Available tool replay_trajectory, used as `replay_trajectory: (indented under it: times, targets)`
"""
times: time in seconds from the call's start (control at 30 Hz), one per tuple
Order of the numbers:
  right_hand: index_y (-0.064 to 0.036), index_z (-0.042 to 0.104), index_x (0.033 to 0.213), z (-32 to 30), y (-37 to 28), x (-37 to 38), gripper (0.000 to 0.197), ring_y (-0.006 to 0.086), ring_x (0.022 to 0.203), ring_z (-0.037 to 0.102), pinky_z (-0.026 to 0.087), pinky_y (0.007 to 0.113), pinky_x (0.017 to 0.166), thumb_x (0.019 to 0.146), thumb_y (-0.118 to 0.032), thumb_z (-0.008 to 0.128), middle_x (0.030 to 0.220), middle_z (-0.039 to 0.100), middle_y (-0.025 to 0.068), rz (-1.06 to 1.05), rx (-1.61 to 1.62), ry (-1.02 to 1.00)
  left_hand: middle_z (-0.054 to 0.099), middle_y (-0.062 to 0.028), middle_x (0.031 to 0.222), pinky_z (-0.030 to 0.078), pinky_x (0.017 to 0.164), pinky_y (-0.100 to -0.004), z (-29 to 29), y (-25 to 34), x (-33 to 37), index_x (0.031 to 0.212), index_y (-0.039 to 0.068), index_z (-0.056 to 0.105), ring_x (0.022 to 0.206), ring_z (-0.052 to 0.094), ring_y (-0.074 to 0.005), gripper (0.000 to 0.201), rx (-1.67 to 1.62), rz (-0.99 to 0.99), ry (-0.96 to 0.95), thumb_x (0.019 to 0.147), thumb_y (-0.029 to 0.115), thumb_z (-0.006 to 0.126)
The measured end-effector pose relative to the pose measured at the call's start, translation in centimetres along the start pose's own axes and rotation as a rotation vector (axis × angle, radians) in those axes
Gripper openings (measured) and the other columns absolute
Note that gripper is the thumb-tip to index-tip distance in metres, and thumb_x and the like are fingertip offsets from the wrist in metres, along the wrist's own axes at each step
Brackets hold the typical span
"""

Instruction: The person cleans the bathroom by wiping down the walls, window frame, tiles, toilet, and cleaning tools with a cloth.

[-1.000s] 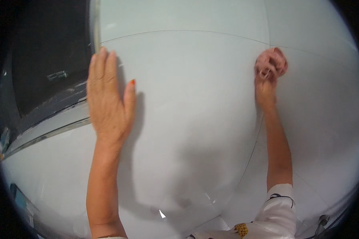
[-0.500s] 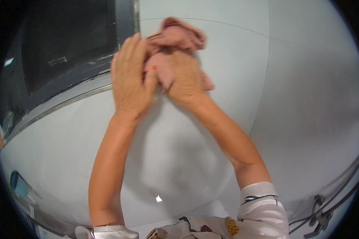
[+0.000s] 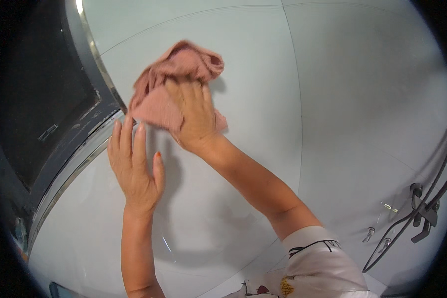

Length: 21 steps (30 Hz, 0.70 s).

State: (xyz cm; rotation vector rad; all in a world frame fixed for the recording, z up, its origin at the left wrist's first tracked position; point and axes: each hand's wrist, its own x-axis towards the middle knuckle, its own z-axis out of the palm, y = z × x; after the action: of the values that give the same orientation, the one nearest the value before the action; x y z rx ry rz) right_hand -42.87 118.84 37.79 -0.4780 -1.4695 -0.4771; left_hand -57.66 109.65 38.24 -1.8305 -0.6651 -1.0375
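A crumpled pink cloth (image 3: pixel 156 108) lies against the glossy white tiled wall (image 3: pixel 253 94), right beside the lower corner of a dark window frame. My right hand (image 3: pixel 196 114) presses it to the tiles, fingertips tucked under a fold at the top. My left hand (image 3: pixel 134 161) is open, fingers stretched upward and thumb apart, with nothing in it. Its fingertips reach the metal trim (image 3: pixel 79 169) at the frame's corner, just below the cloth's left edge. Whether they touch the wall I cannot tell.
The dark window (image 3: pixel 32 94) with its worn, chipped frame fills the upper left. At the right, a dark wall fixture (image 3: pixel 424 208) with looping hoses sticks out, and small metal valves (image 3: pixel 368 234) sit below it. A blue-edged object (image 3: pixel 59 290) shows at the bottom left.
My left hand has come off the cloth's edge and now sits lower, apart from it. My right hand stays on the cloth. The view has turned, bringing more of the wall fixture into sight.
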Motion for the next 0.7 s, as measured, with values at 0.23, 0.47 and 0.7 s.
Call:
replay_trajectory:
  times: [0.23,0.47,0.7]
  targets:
    - [-0.0009,0.045,0.130,-2.0,5.7,-1.5,0.058,0.0385,0.116,0.041,0.033,0.045,0.099,0.077,-0.014,0.064,0.128,0.043,0.0218,0.204,-0.215,0.234,0.038,-0.0117,0.146,0.022,0.109,-0.0503,5.5,2.4,3.2,0.139,0.010,0.044,0.136,0.033,-0.0330,0.054,0.088,-0.040,-0.168,0.087,0.017,0.056]
    - [-0.0033,0.053,0.116,-5.7,14.0,-20.2,0.030,0.0230,0.105,0.052,0.041,0.031,0.090,0.087,-0.008,0.046,0.115,0.055,0.0094,1.026,-0.051,0.409,0.029,-0.0026,0.153,0.008,0.117,-0.0434,7.3,0.9,0.2,0.147,0.016,0.032,0.143,0.020,-0.0199,0.056,0.523,-0.076,-0.364,0.095,0.037,0.043]
    - [0.0032,0.048,0.119,-7.4,18.8,-35.3,0.032,0.0224,0.103,0.049,0.039,0.031,0.090,0.095,-0.017,0.044,0.112,0.051,0.0123,1.209,-0.254,0.518,0.025,-0.0019,0.155,0.007,0.117,-0.0431,7.7,1.7,0.6,0.148,0.016,0.028,0.144,0.018,-0.0196,0.060,0.603,-0.050,-0.336,0.096,0.042,0.040]
